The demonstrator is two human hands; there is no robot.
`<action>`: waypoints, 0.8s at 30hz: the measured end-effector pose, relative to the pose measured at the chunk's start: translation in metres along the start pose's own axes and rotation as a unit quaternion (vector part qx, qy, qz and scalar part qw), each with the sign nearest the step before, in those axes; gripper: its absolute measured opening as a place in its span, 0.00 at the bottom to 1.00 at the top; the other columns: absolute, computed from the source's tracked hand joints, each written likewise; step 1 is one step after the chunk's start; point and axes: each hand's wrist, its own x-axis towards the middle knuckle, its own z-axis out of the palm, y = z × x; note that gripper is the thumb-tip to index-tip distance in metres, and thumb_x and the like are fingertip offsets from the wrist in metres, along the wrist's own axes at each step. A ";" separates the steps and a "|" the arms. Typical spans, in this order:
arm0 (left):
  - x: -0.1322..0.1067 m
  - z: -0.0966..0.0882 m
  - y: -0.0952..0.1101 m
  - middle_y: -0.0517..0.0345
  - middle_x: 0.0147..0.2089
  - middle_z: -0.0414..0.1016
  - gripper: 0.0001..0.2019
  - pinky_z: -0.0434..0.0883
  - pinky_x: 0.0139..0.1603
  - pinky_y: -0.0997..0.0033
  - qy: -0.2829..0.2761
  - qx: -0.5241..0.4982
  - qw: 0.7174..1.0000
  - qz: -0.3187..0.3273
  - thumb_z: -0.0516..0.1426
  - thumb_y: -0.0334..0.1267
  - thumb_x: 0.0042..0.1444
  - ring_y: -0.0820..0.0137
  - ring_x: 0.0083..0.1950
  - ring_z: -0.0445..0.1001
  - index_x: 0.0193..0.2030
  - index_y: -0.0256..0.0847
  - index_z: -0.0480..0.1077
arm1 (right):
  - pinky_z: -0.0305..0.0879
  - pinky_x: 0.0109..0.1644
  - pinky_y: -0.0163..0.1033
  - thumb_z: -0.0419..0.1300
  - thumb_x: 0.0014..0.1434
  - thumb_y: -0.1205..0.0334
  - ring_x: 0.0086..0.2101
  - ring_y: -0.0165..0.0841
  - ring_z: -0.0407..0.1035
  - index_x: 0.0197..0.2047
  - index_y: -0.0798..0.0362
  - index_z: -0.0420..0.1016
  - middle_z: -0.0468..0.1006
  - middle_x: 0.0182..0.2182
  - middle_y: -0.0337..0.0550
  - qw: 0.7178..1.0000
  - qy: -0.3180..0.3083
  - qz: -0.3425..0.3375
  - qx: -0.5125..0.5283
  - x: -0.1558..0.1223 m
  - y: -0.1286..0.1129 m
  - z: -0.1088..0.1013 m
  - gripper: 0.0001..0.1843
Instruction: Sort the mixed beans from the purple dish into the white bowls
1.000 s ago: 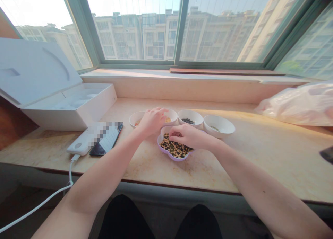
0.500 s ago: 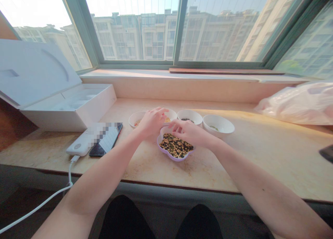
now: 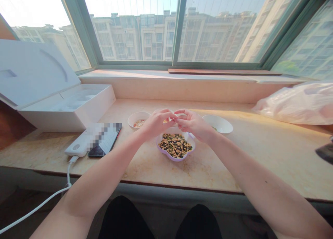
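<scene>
In the head view, the purple bowl [image 3: 177, 159] sits on the counter [image 3: 221, 169] and holds a big heap of mixed dark and tan beans [image 3: 175, 146]. The left white bowl [image 3: 138, 115], behind and left of the purple bowl, has a small pile of bits. The right white bowl [image 3: 221, 122], behind and right of it, shows just a little green. So I think only a small part is done and most is left.

The purple bowl's open top faces up. Its edge is wavy, and I cannot pick out a long side.

The left hand [image 3: 159, 122] and right hand [image 3: 194, 124] are over the purple bowl's back edge, fingers half curled, tips meeting. I cannot tell if they pinch something tiny.
</scene>
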 end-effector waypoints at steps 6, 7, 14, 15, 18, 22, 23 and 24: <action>0.000 0.001 -0.012 0.57 0.44 0.79 0.07 0.72 0.44 0.70 0.016 0.034 0.999 -0.023 0.59 0.35 0.68 0.72 0.39 0.77 0.40 0.42 0.79 | 0.68 0.30 0.35 0.64 0.62 0.63 0.32 0.32 0.75 0.59 0.51 0.73 0.85 0.41 0.47 0.985 0.051 -0.036 -0.158 -0.002 0.002 0.001 0.22; 0.001 -0.001 -0.015 0.57 0.43 0.79 0.07 0.72 0.44 0.70 0.010 0.054 0.998 -0.028 0.59 0.35 0.68 0.72 0.39 0.77 0.40 0.42 0.79 | 0.70 0.34 0.36 0.62 0.62 0.66 0.34 0.34 0.77 0.58 0.51 0.75 0.85 0.42 0.48 0.969 0.059 -0.069 -0.231 -0.003 0.002 0.001 0.20; 0.004 -0.014 -0.029 0.52 0.41 0.80 0.12 0.71 0.44 0.68 -0.038 0.182 0.980 -0.074 0.54 0.32 0.69 0.66 0.41 0.78 0.40 0.39 0.80 | 0.70 0.52 0.41 0.55 0.60 0.75 0.45 0.39 0.79 0.47 0.51 0.82 0.86 0.43 0.45 0.847 -0.061 -0.133 -0.512 -0.015 0.000 0.008 0.18; 0.004 -0.015 -0.028 0.52 0.41 0.81 0.13 0.71 0.44 0.68 -0.043 0.194 0.977 -0.080 0.54 0.32 0.69 0.65 0.42 0.79 0.40 0.39 0.80 | 0.69 0.52 0.41 0.55 0.60 0.75 0.46 0.40 0.79 0.47 0.51 0.81 0.86 0.44 0.46 0.835 -0.073 -0.125 -0.531 -0.016 -0.001 0.009 0.19; 0.004 -0.015 -0.027 0.51 0.42 0.83 0.12 0.71 0.46 0.67 -0.051 0.220 0.969 -0.097 0.54 0.31 0.68 0.63 0.44 0.80 0.40 0.39 0.80 | 0.69 0.53 0.42 0.55 0.58 0.75 0.49 0.42 0.79 0.51 0.51 0.82 0.86 0.47 0.47 0.807 -0.109 -0.103 -0.572 -0.019 -0.005 0.011 0.22; 0.004 -0.012 -0.026 0.49 0.43 0.83 0.14 0.72 0.47 0.66 -0.073 0.226 0.966 -0.104 0.53 0.32 0.68 0.62 0.44 0.80 0.40 0.39 0.81 | 0.70 0.53 0.45 0.57 0.59 0.71 0.50 0.46 0.78 0.55 0.53 0.81 0.85 0.49 0.50 0.778 -0.148 -0.095 -0.603 -0.021 -0.007 0.015 0.22; 0.003 -0.012 -0.026 0.49 0.43 0.84 0.14 0.72 0.48 0.66 -0.073 0.225 0.966 -0.105 0.52 0.32 0.69 0.62 0.44 0.80 0.41 0.39 0.81 | 0.70 0.53 0.45 0.57 0.60 0.70 0.49 0.46 0.78 0.56 0.53 0.81 0.85 0.49 0.51 0.777 -0.158 -0.100 -0.601 -0.021 -0.006 0.016 0.22; 0.003 -0.012 -0.026 0.49 0.44 0.84 0.15 0.72 0.48 0.66 -0.070 0.224 0.966 -0.105 0.52 0.32 0.69 0.62 0.45 0.80 0.42 0.39 0.81 | 0.70 0.53 0.46 0.57 0.61 0.69 0.49 0.45 0.78 0.56 0.53 0.80 0.85 0.49 0.50 0.780 -0.167 -0.106 -0.594 -0.021 -0.005 0.017 0.21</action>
